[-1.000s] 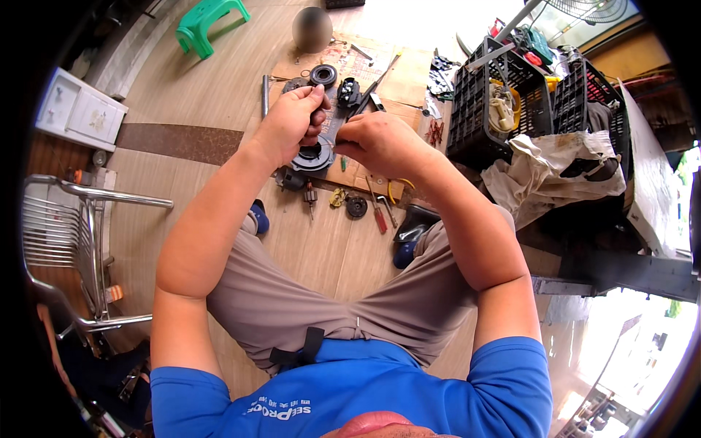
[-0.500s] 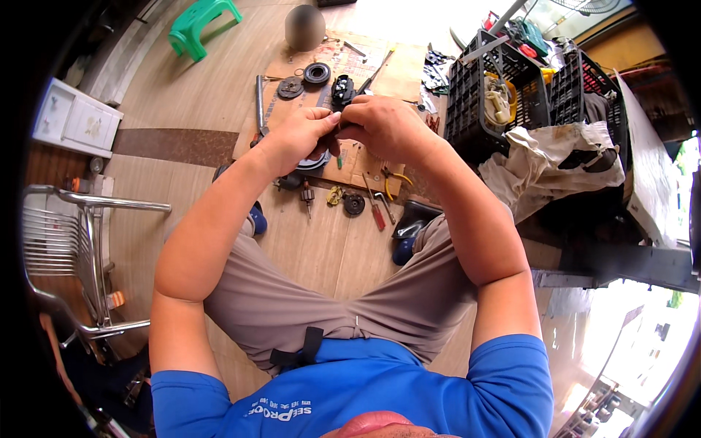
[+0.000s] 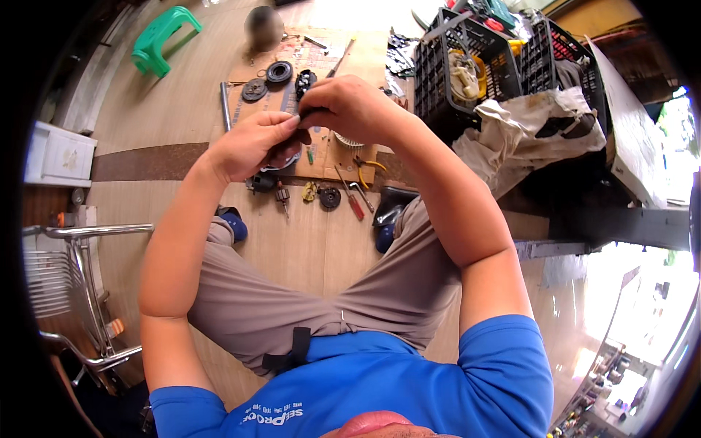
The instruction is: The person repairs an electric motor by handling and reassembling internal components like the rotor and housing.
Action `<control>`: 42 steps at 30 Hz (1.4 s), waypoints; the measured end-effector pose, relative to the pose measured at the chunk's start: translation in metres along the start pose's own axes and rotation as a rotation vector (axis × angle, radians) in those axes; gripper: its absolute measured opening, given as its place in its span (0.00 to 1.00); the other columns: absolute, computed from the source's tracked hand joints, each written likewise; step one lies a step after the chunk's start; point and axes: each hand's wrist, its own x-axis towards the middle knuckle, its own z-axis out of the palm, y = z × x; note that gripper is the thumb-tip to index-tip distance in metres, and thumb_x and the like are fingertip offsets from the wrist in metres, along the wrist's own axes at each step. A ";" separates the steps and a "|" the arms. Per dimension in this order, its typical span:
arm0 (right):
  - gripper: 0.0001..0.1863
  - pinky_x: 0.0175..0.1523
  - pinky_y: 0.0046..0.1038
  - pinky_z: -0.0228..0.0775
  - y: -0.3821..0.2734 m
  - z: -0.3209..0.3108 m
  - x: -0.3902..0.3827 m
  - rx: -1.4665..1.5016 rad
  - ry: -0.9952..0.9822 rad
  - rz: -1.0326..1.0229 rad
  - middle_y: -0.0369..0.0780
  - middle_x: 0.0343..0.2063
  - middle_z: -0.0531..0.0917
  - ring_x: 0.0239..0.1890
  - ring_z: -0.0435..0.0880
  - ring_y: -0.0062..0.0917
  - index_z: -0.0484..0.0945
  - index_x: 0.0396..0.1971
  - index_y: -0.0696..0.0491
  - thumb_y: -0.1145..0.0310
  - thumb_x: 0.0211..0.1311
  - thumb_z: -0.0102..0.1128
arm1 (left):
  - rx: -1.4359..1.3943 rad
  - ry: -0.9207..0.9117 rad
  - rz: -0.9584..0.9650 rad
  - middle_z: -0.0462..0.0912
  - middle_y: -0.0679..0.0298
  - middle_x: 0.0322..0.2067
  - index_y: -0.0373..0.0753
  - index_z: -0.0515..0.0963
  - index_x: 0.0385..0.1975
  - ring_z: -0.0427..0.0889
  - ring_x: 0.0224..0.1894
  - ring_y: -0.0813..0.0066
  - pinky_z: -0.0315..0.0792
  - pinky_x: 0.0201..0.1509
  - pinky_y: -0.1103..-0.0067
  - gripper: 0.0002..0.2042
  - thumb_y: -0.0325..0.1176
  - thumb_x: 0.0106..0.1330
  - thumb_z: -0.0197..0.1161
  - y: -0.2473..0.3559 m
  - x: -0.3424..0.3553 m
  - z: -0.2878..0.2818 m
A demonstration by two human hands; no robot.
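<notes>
My left hand (image 3: 255,146) and my right hand (image 3: 354,106) meet above a cardboard sheet (image 3: 358,62), with thumbs and fingers pinched together. Something small and dark seems to sit between the fingertips, mostly hidden by them. Just beyond the hands lie a black ring-shaped part (image 3: 279,72), a grey disc (image 3: 254,90) and a dark housing (image 3: 305,82). Nearer to me on the floor are a motor armature (image 3: 282,193), a yellowish part (image 3: 309,191) and a round black part (image 3: 329,197). A red-handled screwdriver (image 3: 355,204) and yellow-handled pliers (image 3: 361,174) lie beside them.
Black plastic crates (image 3: 467,69) full of odds and ends stand at the right, a pale cloth (image 3: 504,135) draped before them. A green stool (image 3: 161,40) is at the far left, a metal chair (image 3: 87,285) at the left. A metal tube (image 3: 225,106) borders the cardboard.
The view has swung right, so the surroundings sit farther left in the picture. Both hands stay together over the cardboard, and the right hand's fingers have shifted slightly.
</notes>
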 end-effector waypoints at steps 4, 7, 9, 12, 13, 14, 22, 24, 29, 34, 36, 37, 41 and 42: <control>0.08 0.41 0.36 0.73 -0.005 0.001 -0.003 -0.062 0.002 -0.014 0.44 0.31 0.81 0.35 0.81 0.42 0.79 0.34 0.56 0.69 0.55 0.63 | 0.138 -0.125 -0.004 0.70 0.73 0.21 0.38 0.74 0.31 0.65 0.21 0.87 0.59 0.23 0.87 0.14 0.40 0.75 0.50 0.001 0.003 -0.008; 0.08 0.41 0.35 0.73 -0.005 0.002 -0.005 -0.056 0.071 -0.047 0.44 0.30 0.81 0.35 0.81 0.42 0.79 0.34 0.56 0.69 0.55 0.63 | 0.282 -0.043 0.164 0.67 0.75 0.20 0.39 0.71 0.29 0.63 0.21 0.87 0.60 0.24 0.87 0.14 0.41 0.75 0.49 -0.004 0.006 -0.004; 0.08 0.40 0.35 0.73 -0.001 0.002 -0.005 -0.058 0.095 -0.057 0.44 0.30 0.81 0.35 0.81 0.42 0.79 0.34 0.56 0.69 0.56 0.63 | 0.206 -0.022 0.132 0.67 0.75 0.20 0.40 0.71 0.29 0.63 0.21 0.87 0.60 0.24 0.86 0.14 0.41 0.75 0.49 -0.004 0.005 0.003; 0.08 0.40 0.34 0.73 0.007 0.003 -0.007 -0.051 0.119 -0.077 0.44 0.30 0.81 0.34 0.81 0.41 0.79 0.34 0.56 0.68 0.58 0.63 | 0.133 -0.029 0.077 0.67 0.74 0.20 0.40 0.72 0.31 0.63 0.21 0.87 0.62 0.25 0.86 0.14 0.41 0.75 0.49 -0.001 0.004 0.006; 0.08 0.39 0.34 0.73 0.008 0.002 -0.007 -0.083 0.115 -0.065 0.44 0.30 0.81 0.34 0.81 0.41 0.79 0.34 0.56 0.68 0.58 0.62 | 0.267 0.064 0.093 0.67 0.74 0.20 0.39 0.73 0.32 0.64 0.22 0.87 0.62 0.25 0.85 0.13 0.40 0.75 0.49 0.001 0.005 0.011; 0.08 0.39 0.34 0.73 0.009 0.002 -0.008 -0.114 0.110 -0.052 0.44 0.29 0.81 0.34 0.80 0.41 0.79 0.34 0.56 0.68 0.58 0.62 | 0.401 0.157 0.109 0.67 0.74 0.20 0.37 0.74 0.33 0.64 0.22 0.86 0.63 0.26 0.85 0.13 0.40 0.75 0.50 0.001 0.007 0.014; 0.08 0.37 0.33 0.72 0.008 0.007 -0.008 -0.180 0.099 0.030 0.45 0.27 0.81 0.32 0.80 0.40 0.79 0.35 0.56 0.68 0.59 0.61 | 0.764 0.305 0.545 0.74 0.62 0.23 0.30 0.73 0.32 0.69 0.27 0.76 0.68 0.34 0.76 0.14 0.36 0.74 0.51 -0.015 0.018 0.018; 0.08 0.36 0.29 0.73 0.006 0.002 -0.009 -0.005 0.193 0.077 0.44 0.24 0.81 0.27 0.81 0.34 0.80 0.36 0.56 0.69 0.61 0.60 | 0.708 0.339 0.538 0.71 0.68 0.21 0.33 0.72 0.31 0.65 0.25 0.82 0.63 0.30 0.81 0.14 0.38 0.75 0.50 -0.011 0.015 0.022; 0.08 0.34 0.28 0.72 0.013 0.006 -0.009 0.053 0.198 0.205 0.43 0.22 0.81 0.25 0.80 0.29 0.81 0.37 0.56 0.67 0.63 0.60 | 0.576 0.261 0.365 0.67 0.76 0.19 0.37 0.73 0.31 0.63 0.20 0.89 0.57 0.23 0.86 0.14 0.38 0.76 0.48 -0.006 0.013 0.003; 0.10 0.43 0.38 0.73 0.010 0.019 -0.007 -0.141 0.184 0.140 0.47 0.28 0.83 0.36 0.81 0.44 0.81 0.33 0.54 0.62 0.62 0.58 | 0.601 0.217 0.256 0.68 0.74 0.20 0.36 0.73 0.30 0.63 0.21 0.89 0.59 0.24 0.86 0.13 0.36 0.75 0.48 -0.011 0.012 0.002; 0.11 0.42 0.38 0.73 0.007 0.017 -0.006 -0.144 0.187 0.144 0.47 0.27 0.82 0.35 0.81 0.44 0.81 0.33 0.55 0.63 0.62 0.57 | 0.602 0.303 0.286 0.73 0.70 0.21 0.31 0.75 0.30 0.69 0.25 0.86 0.65 0.30 0.82 0.13 0.35 0.72 0.52 -0.006 0.009 0.006; 0.11 0.42 0.39 0.73 0.003 0.016 -0.004 -0.106 0.211 0.151 0.48 0.28 0.82 0.36 0.81 0.44 0.80 0.33 0.55 0.63 0.62 0.57 | 0.695 0.326 0.350 0.76 0.64 0.21 0.31 0.75 0.33 0.72 0.26 0.77 0.67 0.32 0.78 0.13 0.36 0.72 0.52 -0.008 0.013 0.000; 0.10 0.36 0.34 0.73 0.005 0.013 -0.004 -0.108 0.217 0.126 0.47 0.25 0.82 0.29 0.82 0.38 0.79 0.33 0.58 0.66 0.64 0.56 | 0.905 0.436 0.566 0.79 0.50 0.27 0.34 0.75 0.37 0.76 0.31 0.50 0.70 0.36 0.68 0.12 0.38 0.72 0.52 -0.017 0.017 0.010; 0.08 0.37 0.34 0.72 0.003 0.010 -0.002 -0.093 0.154 0.180 0.48 0.26 0.81 0.30 0.82 0.39 0.78 0.34 0.59 0.69 0.65 0.55 | 0.903 0.436 0.563 0.79 0.50 0.27 0.34 0.75 0.37 0.76 0.31 0.50 0.70 0.36 0.68 0.12 0.38 0.72 0.52 -0.015 0.015 0.014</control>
